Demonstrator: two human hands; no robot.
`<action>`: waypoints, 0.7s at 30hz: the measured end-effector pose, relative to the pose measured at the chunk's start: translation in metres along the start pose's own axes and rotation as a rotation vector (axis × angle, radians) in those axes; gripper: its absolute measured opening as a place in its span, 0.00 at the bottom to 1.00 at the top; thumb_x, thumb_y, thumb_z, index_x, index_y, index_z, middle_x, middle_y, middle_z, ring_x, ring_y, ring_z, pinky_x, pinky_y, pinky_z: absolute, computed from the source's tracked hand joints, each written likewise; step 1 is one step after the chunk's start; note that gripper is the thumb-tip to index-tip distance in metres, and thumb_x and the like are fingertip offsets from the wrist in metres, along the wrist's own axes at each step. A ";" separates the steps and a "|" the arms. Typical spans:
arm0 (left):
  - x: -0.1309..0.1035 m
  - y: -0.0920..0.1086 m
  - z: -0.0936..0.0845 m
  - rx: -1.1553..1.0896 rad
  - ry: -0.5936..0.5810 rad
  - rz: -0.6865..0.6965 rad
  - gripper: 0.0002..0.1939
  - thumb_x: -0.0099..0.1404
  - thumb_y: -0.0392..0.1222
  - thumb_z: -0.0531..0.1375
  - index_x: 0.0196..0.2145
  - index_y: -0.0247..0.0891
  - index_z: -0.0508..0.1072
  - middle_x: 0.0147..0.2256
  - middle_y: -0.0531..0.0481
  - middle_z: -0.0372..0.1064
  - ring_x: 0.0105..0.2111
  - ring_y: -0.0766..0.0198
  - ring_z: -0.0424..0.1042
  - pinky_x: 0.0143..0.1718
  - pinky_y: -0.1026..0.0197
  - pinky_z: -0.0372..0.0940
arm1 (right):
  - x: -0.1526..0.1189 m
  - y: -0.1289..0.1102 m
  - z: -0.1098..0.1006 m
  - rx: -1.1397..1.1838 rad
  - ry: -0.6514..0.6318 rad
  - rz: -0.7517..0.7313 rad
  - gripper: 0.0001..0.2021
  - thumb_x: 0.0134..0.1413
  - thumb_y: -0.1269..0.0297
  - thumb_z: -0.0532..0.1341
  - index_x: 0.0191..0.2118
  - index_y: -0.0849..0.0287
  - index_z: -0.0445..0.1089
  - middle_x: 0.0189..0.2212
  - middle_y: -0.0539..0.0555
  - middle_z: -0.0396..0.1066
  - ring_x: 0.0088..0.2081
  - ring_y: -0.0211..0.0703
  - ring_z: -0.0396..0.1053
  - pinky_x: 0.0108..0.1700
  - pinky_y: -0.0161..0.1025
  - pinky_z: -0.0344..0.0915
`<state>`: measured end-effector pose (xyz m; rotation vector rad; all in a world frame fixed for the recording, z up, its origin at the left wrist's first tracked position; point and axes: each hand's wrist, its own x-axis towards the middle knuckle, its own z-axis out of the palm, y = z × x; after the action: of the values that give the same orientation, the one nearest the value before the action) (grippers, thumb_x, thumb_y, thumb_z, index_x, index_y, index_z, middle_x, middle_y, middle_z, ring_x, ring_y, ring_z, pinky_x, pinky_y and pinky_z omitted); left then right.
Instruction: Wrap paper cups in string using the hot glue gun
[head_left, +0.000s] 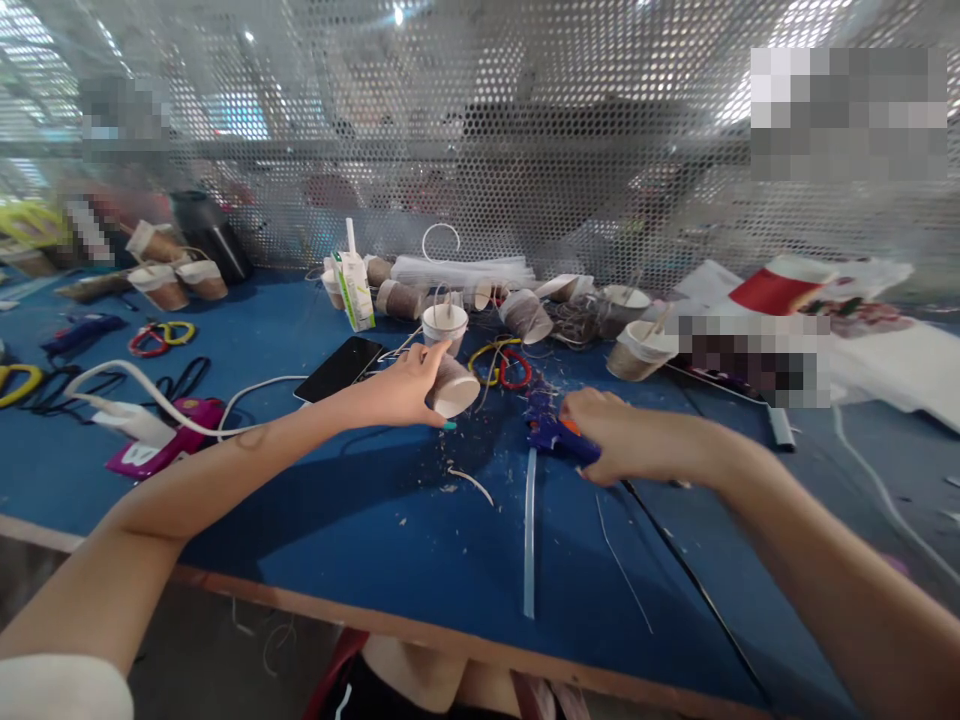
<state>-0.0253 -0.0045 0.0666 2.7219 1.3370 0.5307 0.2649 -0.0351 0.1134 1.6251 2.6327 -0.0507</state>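
My left hand (420, 385) is closed around a small paper cup (456, 388) with a brown wrapped side, tilted so that its pale end faces me. Just behind it stands another cup (445, 322) with a white rim and a handle-like loop. In my right hand (611, 432) is a blue glue gun (551, 432), gripped by its handle. A long translucent glue stick (530, 540) sticks out from the gun toward me. Between the two hands lie scissors (504, 365) with red and yellow handles. A short white piece of cord (472, 484) rests on the table among scraps.
The blue table (337, 560) ends at a perforated metal screen (525, 150). Several wrapped cups (641, 350) and a drink carton (352, 290) stand at the back. A phone (341, 368), a purple power strip (176, 435) and cables lie left. The gun's black cord (697, 590) runs right.
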 end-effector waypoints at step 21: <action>-0.008 0.020 0.023 0.159 0.484 0.092 0.31 0.56 0.36 0.61 0.57 0.33 0.60 0.53 0.33 0.60 0.53 0.41 0.65 0.54 0.37 0.65 | -0.009 0.007 0.040 1.040 0.378 0.263 0.07 0.41 0.59 0.60 0.26 0.53 0.62 0.15 0.47 0.63 0.14 0.43 0.64 0.19 0.41 0.65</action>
<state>-0.0070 -0.0213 0.0474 2.9100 1.3944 1.2042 0.2760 -0.0426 0.0743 2.4065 2.7693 -1.4365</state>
